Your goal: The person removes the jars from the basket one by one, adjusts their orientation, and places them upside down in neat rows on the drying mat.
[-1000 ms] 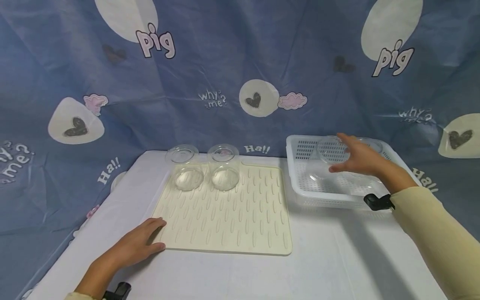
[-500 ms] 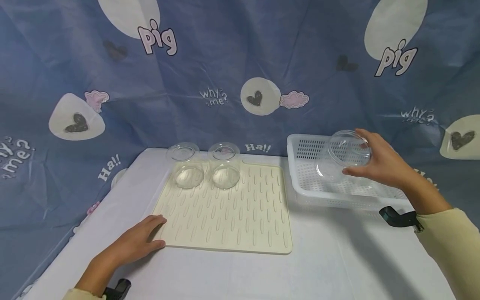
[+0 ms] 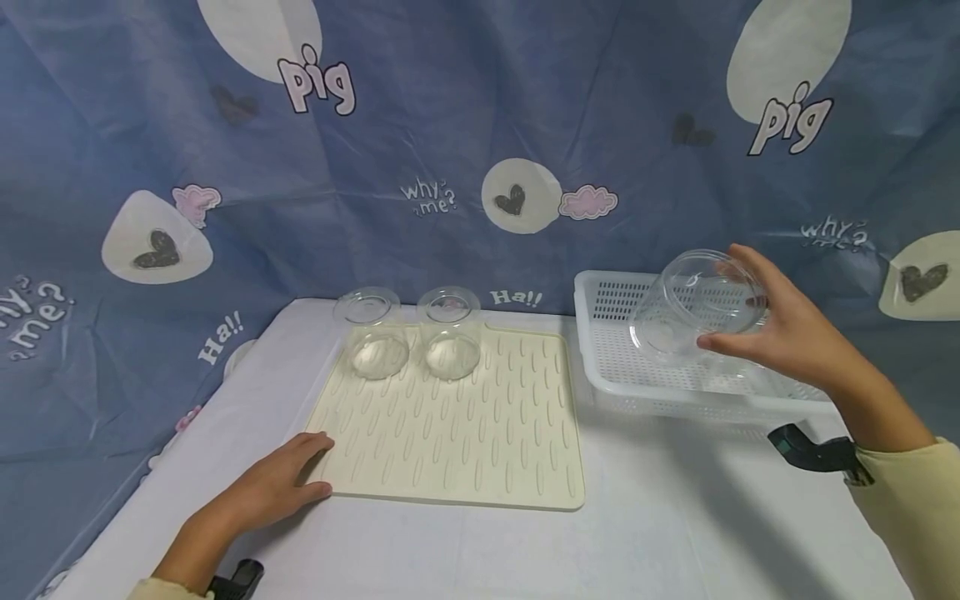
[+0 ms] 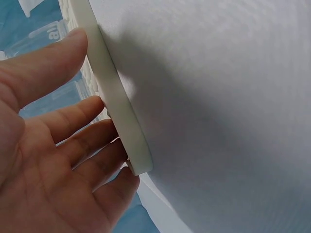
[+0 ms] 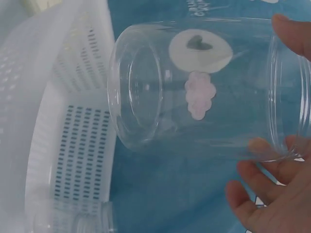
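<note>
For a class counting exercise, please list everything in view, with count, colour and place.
Mat: 1, cream, mid-table
Basket: 1, white, right of the mat
Standing jars: 2, clear, on the mat's far left part
Held jar: 1, clear, tilted, at the basket
Other jars: at least 1, clear, in the basket, partly hidden
Table surface: 1, white, under mat and basket
Backdrop: 1, blue, printed, behind
Wrist devices: 2, black, one per wrist
Sleeves: 2, pale yellow, lower corners
Left hand: 1, bare, at the mat's near left corner
Right hand: 1, bare, gripping the held jar

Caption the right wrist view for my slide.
Right hand grips a clear jar near one end, white basket at frame left.
</note>
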{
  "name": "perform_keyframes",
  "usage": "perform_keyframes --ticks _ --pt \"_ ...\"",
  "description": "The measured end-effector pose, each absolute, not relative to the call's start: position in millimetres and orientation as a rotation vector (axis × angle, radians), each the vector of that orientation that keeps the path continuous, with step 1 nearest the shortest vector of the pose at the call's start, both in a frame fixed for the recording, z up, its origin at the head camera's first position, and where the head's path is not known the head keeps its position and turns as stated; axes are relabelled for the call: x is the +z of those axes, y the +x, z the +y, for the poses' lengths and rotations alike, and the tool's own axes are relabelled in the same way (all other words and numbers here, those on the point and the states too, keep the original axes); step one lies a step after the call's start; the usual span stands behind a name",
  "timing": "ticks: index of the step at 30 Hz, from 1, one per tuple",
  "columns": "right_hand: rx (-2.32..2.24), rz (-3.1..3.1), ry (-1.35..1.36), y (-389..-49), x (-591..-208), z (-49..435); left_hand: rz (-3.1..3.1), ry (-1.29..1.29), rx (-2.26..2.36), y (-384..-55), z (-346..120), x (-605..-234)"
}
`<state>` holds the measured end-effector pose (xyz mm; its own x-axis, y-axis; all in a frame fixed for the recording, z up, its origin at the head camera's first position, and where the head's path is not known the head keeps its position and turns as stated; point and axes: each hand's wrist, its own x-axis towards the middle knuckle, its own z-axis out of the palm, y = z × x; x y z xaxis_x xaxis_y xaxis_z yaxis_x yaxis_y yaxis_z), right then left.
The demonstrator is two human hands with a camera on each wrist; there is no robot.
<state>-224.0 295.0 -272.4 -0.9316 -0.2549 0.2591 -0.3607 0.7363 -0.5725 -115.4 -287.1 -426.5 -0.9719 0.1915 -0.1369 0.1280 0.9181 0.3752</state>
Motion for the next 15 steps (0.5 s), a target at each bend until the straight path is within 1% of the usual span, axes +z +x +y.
perform_keyframes --ticks 9,15 --pt "1.053 -2.594 0.632 -212.8 -273.3 289.8 2.912 0.253 0.558 -114.1 -286.8 -426.5" --pt "1.054 -2.555 0.606 -203.0 -268.5 274.1 2.915 0.26 0.555 -114.6 -287.8 -426.9"
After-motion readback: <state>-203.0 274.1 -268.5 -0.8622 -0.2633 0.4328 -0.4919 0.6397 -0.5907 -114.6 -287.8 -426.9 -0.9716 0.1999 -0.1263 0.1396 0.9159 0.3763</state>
